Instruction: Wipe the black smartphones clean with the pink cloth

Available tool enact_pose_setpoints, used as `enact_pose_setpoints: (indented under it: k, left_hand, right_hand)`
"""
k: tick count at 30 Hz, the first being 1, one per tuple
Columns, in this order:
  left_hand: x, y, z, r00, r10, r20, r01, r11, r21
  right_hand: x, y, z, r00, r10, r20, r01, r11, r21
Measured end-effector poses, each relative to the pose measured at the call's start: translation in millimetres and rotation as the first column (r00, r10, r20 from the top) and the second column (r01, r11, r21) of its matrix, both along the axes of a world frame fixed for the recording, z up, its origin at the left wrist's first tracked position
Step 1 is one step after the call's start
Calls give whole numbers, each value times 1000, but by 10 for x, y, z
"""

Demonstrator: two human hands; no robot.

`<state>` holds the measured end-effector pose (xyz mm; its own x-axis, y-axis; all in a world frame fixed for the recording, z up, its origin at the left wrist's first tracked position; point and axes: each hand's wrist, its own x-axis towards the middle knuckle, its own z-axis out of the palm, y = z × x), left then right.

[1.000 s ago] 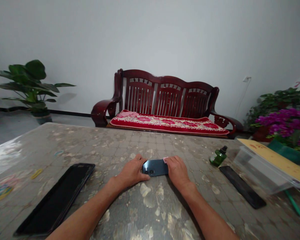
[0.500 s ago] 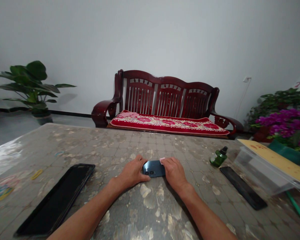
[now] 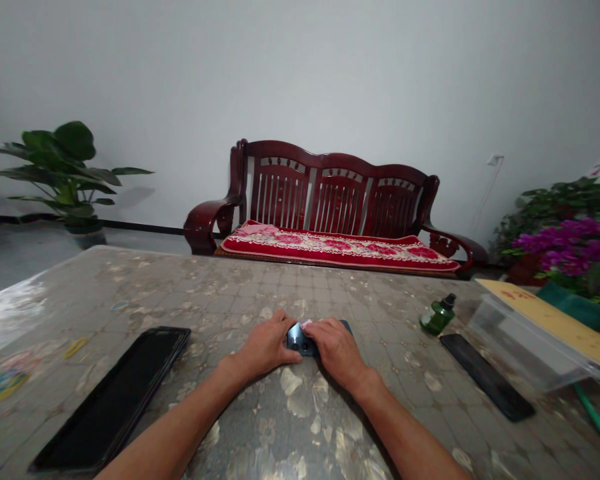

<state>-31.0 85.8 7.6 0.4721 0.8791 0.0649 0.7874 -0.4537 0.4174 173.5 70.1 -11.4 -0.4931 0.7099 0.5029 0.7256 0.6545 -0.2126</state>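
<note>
A dark blue phone (image 3: 297, 339) lies camera side up on the patterned table (image 3: 300, 427), mostly covered by my hands. My left hand (image 3: 265, 347) grips its left end with curled fingers. My right hand (image 3: 333, 350) lies across the phone's middle, fingers closed, pressing a small pink thing (image 3: 306, 325) against the phone's back.
A large black tablet (image 3: 115, 397) lies at the near left. To the right are a small green bottle (image 3: 436, 315), a second black phone (image 3: 486, 375), a clear plastic box (image 3: 530, 343) with a yellow envelope on it, and a green pen (image 3: 590, 410). A red wooden bench (image 3: 330, 213) stands beyond.
My right hand has slid left along the phone with the pink thing, now covering most of it. My left hand has stayed at the phone's left end.
</note>
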Motion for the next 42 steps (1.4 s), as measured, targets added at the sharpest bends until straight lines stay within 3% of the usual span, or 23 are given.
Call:
enact_pose_setpoints:
  k: [5,14,21,28,38,42]
  left_hand:
    - [50,-43,57,1000,-11,11,11,1000,-29]
    - [64,-36,-17,1000,24,-9,-24,1000,-17]
    - [53,-48,13,1000,25,-8,-25,1000,-14]
    - [55,-46,16,1000,7,17,-7,1000,-13]
    - [42,-32,-7,1000,11,-4,-11,1000,1]
    - [42,-36,6,1000,8,0,-8,1000,2]
  right_hand:
    - [45,11,11,997,-80,6,80,997,-3]
    - [1,-106,84,997,25,71,-26,1000,7]
    - [175,-83,78,980,-176,96,174,984,30]
    - [109,-177,77,994,-12,113,9,1000,28]
    - [262,-185,41,973,-197,122,194,980,41]
    - [206,-244,53,984,-124,127,119,992,47]
